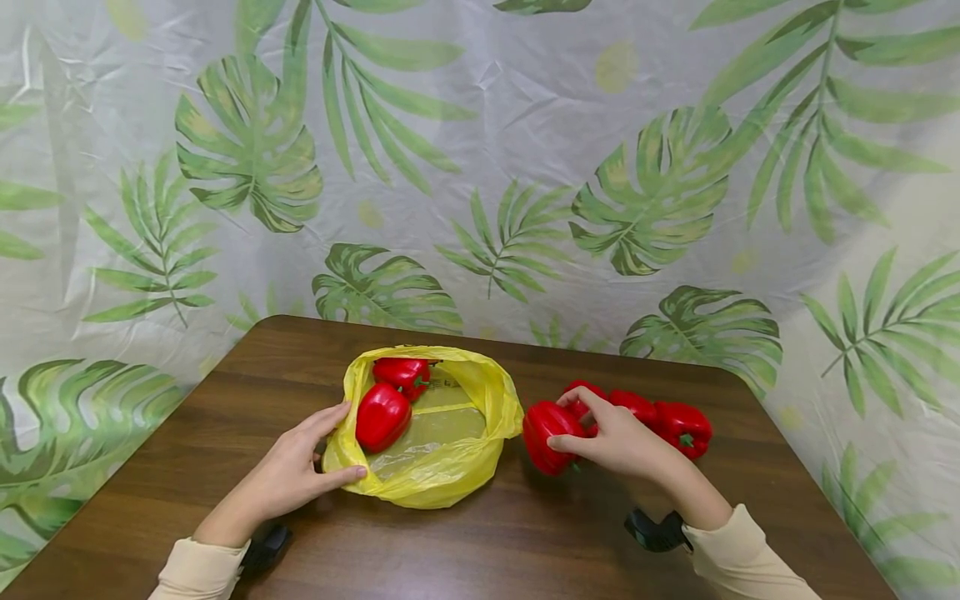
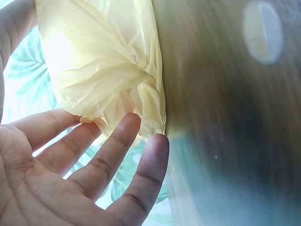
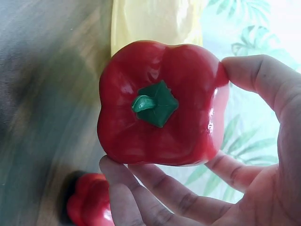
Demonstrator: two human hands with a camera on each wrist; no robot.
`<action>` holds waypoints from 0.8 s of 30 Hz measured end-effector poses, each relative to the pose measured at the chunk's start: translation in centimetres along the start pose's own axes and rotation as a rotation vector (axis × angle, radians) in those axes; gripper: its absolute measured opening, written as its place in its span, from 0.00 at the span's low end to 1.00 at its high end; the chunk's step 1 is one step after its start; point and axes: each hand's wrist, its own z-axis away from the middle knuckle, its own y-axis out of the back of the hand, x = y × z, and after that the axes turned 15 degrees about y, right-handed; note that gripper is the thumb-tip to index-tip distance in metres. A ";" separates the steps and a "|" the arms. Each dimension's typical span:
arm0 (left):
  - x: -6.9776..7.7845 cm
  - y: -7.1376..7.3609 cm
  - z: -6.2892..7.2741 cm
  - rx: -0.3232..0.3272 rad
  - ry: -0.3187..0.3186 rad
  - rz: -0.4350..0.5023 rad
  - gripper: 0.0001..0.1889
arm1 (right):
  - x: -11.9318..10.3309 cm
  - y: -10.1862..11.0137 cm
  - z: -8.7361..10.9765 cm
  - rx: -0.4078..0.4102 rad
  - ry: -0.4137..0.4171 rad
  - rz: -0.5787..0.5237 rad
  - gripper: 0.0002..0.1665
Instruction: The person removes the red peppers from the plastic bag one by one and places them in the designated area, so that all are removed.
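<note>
A yellow plastic bag point(image 1: 450, 483) stands on the table with its mouth wide and its rim folded outward. Inside it, at the left, lie two red bell peppers, one nearer point(image 1: 383, 417) and one farther point(image 1: 401, 372). My left hand point(image 1: 300, 467) touches the bag's left side, its fingers spread and fairly straight against the yellow plastic point(image 2: 108, 70). To the right of the bag, my right hand point(image 1: 611, 437) holds another red bell pepper point(image 3: 155, 136) between thumb and fingers. The pepper's green stem point(image 3: 157, 103) faces the right wrist camera.
More red bell peppers lie in a row at the right, including one at the end point(image 1: 684, 427); my right hand partly covers others. Below all this is a dark brown wooden table point(image 1: 420, 558). A leaf-patterned cloth point(image 1: 525, 167) hangs behind its far edge.
</note>
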 end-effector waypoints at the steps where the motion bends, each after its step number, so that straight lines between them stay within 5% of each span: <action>1: 0.0 0.0 0.0 0.001 0.000 0.000 0.50 | 0.0 0.0 0.1 -0.001 -0.004 0.002 0.36; 24: 0.1 0.1 0.1 -0.002 0.012 0.000 0.50 | 2.0 -0.6 2.9 -0.009 -0.026 -0.002 0.36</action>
